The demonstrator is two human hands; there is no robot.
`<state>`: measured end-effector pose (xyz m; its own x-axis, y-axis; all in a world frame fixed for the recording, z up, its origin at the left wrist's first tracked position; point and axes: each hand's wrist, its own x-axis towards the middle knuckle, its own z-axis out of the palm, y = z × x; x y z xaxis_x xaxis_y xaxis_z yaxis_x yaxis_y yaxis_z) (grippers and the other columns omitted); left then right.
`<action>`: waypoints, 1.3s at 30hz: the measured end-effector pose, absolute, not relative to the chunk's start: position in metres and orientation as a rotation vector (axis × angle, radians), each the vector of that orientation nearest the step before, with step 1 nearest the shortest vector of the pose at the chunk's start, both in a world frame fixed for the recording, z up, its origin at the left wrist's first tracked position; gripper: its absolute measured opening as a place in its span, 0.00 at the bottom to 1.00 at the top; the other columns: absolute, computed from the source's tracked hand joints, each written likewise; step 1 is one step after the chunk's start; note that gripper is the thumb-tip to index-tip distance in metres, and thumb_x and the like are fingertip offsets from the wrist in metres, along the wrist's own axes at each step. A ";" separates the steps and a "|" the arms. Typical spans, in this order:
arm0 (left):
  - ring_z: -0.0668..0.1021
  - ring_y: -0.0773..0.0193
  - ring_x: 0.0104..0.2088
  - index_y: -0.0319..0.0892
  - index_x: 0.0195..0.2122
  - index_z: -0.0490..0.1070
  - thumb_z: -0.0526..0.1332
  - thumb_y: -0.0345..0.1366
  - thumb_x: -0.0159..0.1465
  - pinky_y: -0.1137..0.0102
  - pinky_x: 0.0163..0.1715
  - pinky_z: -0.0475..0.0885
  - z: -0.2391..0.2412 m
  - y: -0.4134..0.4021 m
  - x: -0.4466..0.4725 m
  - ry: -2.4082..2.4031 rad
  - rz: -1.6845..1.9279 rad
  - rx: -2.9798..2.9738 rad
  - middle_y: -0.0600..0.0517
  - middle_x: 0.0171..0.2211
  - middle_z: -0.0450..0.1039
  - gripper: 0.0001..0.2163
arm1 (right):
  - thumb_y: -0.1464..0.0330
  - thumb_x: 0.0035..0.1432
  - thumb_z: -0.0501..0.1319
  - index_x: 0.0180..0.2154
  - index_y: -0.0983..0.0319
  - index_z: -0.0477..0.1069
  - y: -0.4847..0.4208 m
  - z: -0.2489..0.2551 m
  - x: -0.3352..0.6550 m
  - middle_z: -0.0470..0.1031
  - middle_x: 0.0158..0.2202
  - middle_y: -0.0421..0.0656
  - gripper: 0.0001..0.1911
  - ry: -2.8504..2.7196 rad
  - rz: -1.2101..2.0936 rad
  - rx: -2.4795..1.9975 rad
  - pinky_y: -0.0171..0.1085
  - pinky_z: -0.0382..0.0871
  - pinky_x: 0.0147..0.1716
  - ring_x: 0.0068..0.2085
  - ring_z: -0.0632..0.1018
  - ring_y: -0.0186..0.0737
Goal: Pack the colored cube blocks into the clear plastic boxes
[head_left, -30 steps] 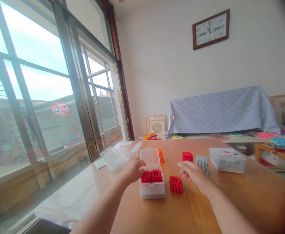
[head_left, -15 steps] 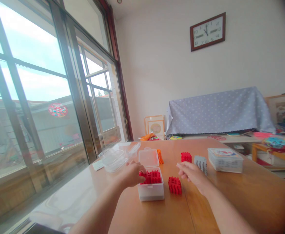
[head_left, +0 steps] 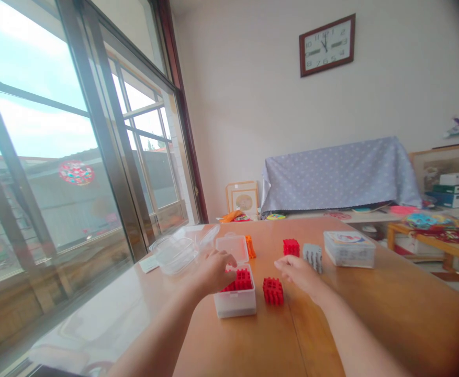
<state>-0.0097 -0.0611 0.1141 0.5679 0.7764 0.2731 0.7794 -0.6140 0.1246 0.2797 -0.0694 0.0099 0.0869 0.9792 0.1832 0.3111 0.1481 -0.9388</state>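
Observation:
My left hand [head_left: 214, 271] hovers over the left side of a small white plastic box [head_left: 235, 305], its fingers bent and thumb apart, with nothing visible in it. Inside that box sit red interlocking blocks [head_left: 243, 279], partly covered by the hand. The box's clear lid [head_left: 232, 248] is tipped back behind it. To the right of the box, a red block stack [head_left: 273, 291] stands on the table. Beyond that stack my right hand [head_left: 299, 273] is held above the tabletop, fingers drawn together and no object showing in them. Behind it are another red block stack [head_left: 291, 247] and a grey one [head_left: 312, 257].
An orange block piece [head_left: 250, 246] stands beside the lid. Clear plastic containers [head_left: 174, 255] are at the table's left, and a lidded box [head_left: 349, 250] is at the right. The wooden table [head_left: 260, 345] borders a window on the left.
The view has turned slightly right, so everything sits further left. My left hand's fingers have lifted from the red blocks in the box and spread. My right hand has hardly moved over the table.

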 end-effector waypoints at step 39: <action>0.66 0.73 0.20 0.38 0.34 0.71 0.62 0.26 0.52 0.76 0.21 0.58 0.091 -0.031 0.029 -2.008 -1.575 -3.012 0.57 0.22 0.68 0.08 | 0.52 0.54 0.66 0.61 0.55 0.64 -0.086 0.026 0.261 0.70 0.57 0.47 0.35 -1.578 0.558 -1.216 0.47 0.68 0.54 0.53 0.73 0.48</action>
<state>0.0291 -0.0311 0.0913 0.2928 0.9447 0.1480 0.3687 -0.2544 0.8941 0.2606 -0.0855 0.0260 0.0329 0.8992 0.4362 0.4255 0.3824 -0.8202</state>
